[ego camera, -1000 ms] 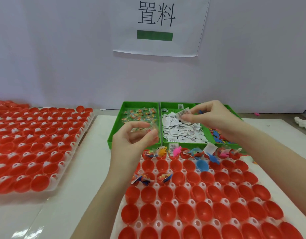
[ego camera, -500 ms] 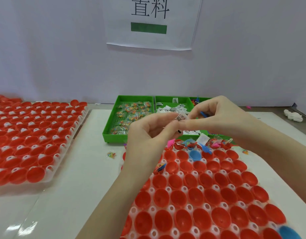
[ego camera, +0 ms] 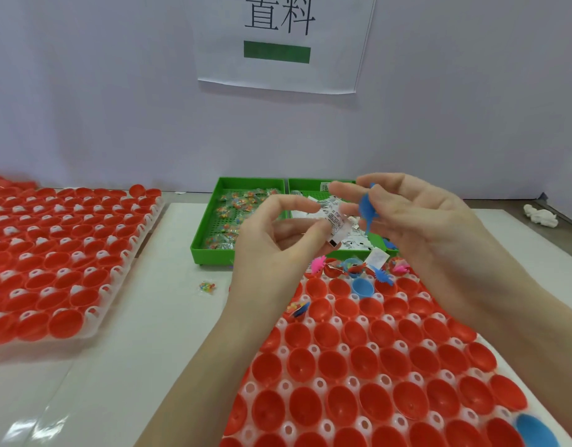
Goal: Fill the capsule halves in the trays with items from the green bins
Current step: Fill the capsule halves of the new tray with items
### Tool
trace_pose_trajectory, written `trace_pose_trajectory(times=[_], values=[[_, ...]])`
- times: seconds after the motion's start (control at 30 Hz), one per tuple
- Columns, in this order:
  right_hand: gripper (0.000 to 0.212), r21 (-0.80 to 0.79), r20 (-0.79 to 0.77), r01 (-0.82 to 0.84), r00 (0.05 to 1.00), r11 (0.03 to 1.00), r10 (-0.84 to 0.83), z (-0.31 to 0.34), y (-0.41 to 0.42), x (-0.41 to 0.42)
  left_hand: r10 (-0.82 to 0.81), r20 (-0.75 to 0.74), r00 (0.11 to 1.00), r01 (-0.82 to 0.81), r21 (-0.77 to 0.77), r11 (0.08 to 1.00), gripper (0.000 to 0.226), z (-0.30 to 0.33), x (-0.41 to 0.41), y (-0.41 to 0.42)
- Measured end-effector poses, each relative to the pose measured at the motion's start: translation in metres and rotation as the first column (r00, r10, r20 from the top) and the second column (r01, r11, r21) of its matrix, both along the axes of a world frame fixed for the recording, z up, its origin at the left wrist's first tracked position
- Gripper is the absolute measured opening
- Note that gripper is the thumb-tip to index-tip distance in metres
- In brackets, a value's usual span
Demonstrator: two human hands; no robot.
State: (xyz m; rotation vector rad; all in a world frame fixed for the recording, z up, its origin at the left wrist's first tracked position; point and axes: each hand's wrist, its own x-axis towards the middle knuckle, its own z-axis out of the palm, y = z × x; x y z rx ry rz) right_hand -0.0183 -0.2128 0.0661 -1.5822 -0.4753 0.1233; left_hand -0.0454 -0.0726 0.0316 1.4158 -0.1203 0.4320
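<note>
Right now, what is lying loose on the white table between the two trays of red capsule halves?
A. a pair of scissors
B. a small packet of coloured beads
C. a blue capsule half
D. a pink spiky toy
B: a small clear packet of coloured beads lies alone on the white table, just in front of the left green bin.

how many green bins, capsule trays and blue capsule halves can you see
green bins: 2 clearly in view, a third may sit behind the right hand
capsule trays: 2
blue capsule halves: 2
total: 6
</note>
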Motion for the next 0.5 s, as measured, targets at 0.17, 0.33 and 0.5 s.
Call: trace_pose_trajectory(times=[0.17, 0.33, 0.5], values=[[0.022, 0.129, -0.074, 0.057, 0.996, 0.99, -0.047, -0.007, 0.007, -0.007, -0.097, 0.006, 0.995, 0.097, -0.12, 0.988, 0.014, 0.004, -0.004, -0.006], [0.028, 0.153, -0.194, 0.102, 0.978, 0.983, -0.071, -0.015, 0.007, -0.003, -0.142, 0.022, 0.99, 0.144, -0.116, 0.983, 0.017, 0.006, -0.006, -0.006], [0.023, 0.159, -0.198, 0.164, 0.971, 0.974, -0.131, -0.022, 0.007, -0.001, -0.144, 0.011, 0.99, 0.144, -0.079, 0.986, 0.022, 0.002, -0.004, -0.004]])
